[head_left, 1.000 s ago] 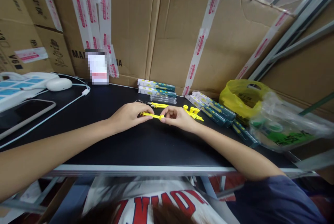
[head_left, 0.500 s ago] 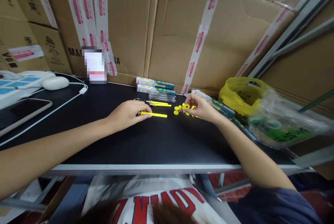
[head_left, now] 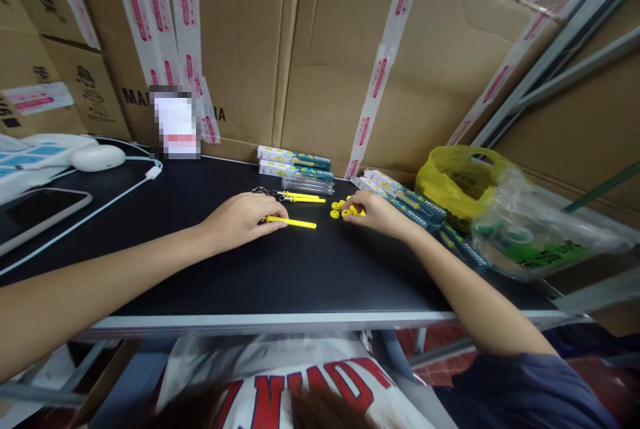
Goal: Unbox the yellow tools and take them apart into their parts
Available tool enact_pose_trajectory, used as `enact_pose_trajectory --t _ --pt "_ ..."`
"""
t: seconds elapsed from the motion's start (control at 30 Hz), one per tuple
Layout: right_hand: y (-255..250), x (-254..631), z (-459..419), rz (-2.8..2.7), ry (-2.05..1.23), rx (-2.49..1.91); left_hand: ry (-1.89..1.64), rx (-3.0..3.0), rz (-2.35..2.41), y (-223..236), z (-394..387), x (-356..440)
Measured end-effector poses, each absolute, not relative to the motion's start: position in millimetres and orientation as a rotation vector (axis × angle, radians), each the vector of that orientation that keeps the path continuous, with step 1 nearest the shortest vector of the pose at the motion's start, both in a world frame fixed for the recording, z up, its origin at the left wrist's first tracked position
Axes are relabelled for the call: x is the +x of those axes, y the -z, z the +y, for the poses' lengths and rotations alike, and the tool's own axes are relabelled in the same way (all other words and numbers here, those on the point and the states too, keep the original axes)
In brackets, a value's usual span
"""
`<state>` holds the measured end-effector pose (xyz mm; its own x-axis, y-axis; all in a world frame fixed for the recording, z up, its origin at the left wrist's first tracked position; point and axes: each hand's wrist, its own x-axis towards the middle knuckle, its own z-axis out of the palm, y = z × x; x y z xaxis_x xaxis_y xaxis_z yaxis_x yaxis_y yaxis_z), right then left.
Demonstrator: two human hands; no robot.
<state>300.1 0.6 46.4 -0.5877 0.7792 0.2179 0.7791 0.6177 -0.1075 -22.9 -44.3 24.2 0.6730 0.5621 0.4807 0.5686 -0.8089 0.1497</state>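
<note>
My left hand (head_left: 245, 219) rests on the black table, closed around one end of a slim yellow plastic stick (head_left: 300, 223) that has a small hole at its far tip. Just behind it lie more yellow sticks (head_left: 307, 198) with metal clips at their left ends, partly covered by my fingers. My right hand (head_left: 375, 214) is over a small pile of yellow parts, its thumb and fingertips pinched at a small yellow ring (head_left: 346, 213). Another yellow ring (head_left: 335, 214) lies to the left of it. The rest of the pile is hidden under my fingers.
Narrow printed boxes (head_left: 295, 169) and clear tubes (head_left: 307, 186) lie at the back. More boxes (head_left: 405, 196) lie right, near a yellow bag (head_left: 450, 182) and a clear bag (head_left: 530, 236). A phone (head_left: 45, 216), cable and power strip (head_left: 45, 156) are left. Cardboard (head_left: 330, 69) stands behind.
My right hand has lowered onto the yellow parts and its fingers have drawn closer together. My left hand keeps its hold on the yellow stick. The view has shifted slightly.
</note>
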Motion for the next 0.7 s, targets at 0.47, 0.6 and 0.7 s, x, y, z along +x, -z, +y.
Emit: enact_pose_trajectory --t 0.47,0.6,0.7 --pt "-36 288 -8 -2.518 0.001 -1.329 0.774 -2.897 -1.039 -21 -45 -23" --pt "-31 286 -6 -2.51 0.063 -1.298 0.718 -2.911 -1.079 -21 -47 -23" --pt "-30 281 -11 -2.464 0.062 -1.259 0.697 -2.923 -1.077 -21 -47 -23"
